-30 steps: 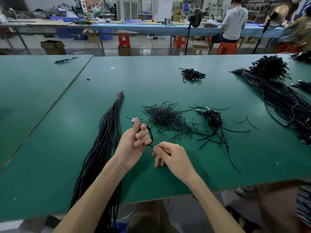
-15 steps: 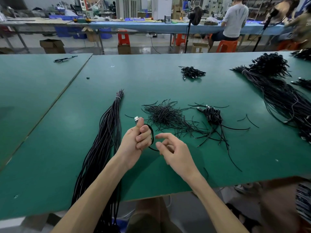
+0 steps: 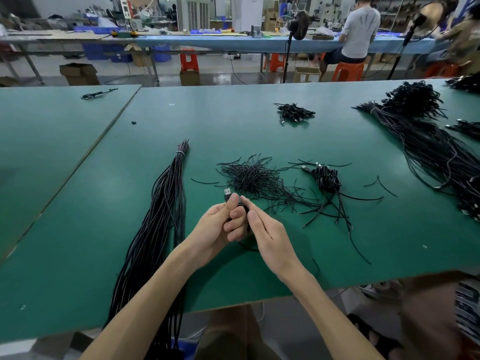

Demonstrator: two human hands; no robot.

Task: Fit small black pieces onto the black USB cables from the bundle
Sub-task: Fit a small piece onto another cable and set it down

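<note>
Two hands work close together over the near part of the green-topped table [image 3: 259,131]. My left hand [image 3: 218,224] is clenched round a coiled thin black USB cable [image 3: 244,207], and its silver metal plug [image 3: 227,193] pokes up past the thumb. My right hand [image 3: 267,237] lies against it with its fingers mostly straight and the tips at the coil. Whether they pinch the cable or a small piece I cannot tell, because the left fingers cover that spot.

The long bundle of black cables [image 3: 155,216] lies to the left of my hands, tied with a pale band at its far end and trailing off the near edge. The heap of short thin black pieces [image 3: 249,175] sits just beyond my hands. To the right of the heap is a bunch of coiled black cables [image 3: 326,178], which I judge to be finished ones.

I expect the cable to be light and limp, with enough spring that the coil will open if my left grip slackens, so I'd hold it across the waist of the loops. The plug is the only stiff part and makes a fair handle. The pieces look thin, bendy and nearly weightless — easy to drop or to lift in a clump. I'd pinch a single one by its end at the fringe of the heap.
</note>
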